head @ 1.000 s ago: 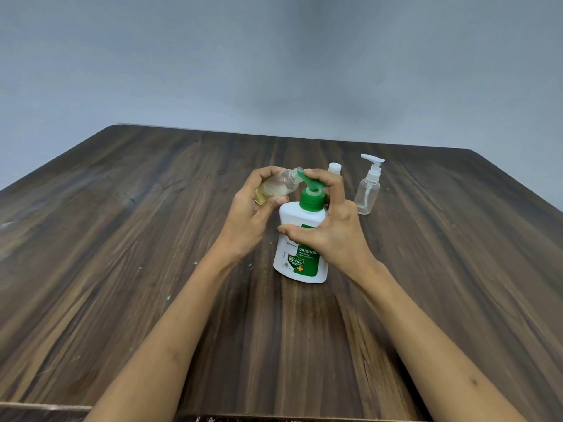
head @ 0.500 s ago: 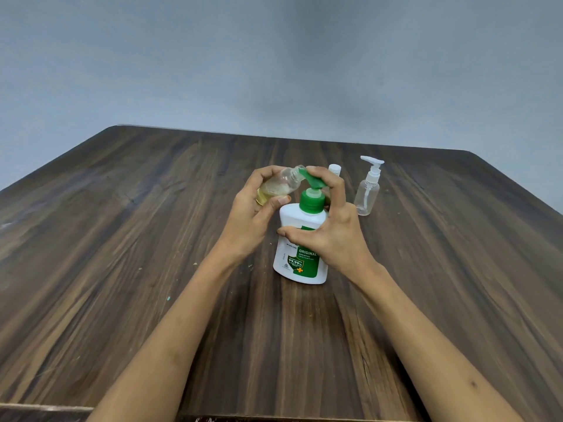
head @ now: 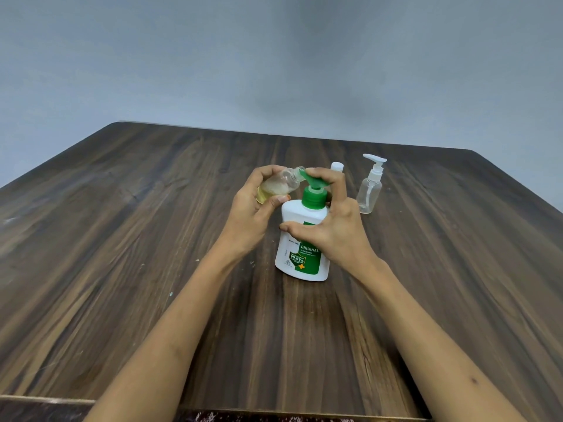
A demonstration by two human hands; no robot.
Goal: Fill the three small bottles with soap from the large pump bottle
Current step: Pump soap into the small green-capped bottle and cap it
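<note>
Filling a small bottle at the pump of the big soap bottle

From my head camera: my left hand (head: 254, 205) grips a small bottle (head: 278, 185), tilted, its mouth at the green pump (head: 313, 181), yellow soap inside. My right hand (head: 332, 226) holds the big soap bottle (head: 300, 257) on the table (head: 122, 239), fingers pressing on the pump. An empty pump bottle (head: 370, 190) stands near on the right, and a white cap (head: 337, 166) shows behind my fingers

There was one large pump bottle (head: 303, 239), white with a green pump. Two small clear bottles (head: 275, 187) (head: 369, 190) were visible, plus one white cap (head: 337, 166) behind the right hand.
</note>
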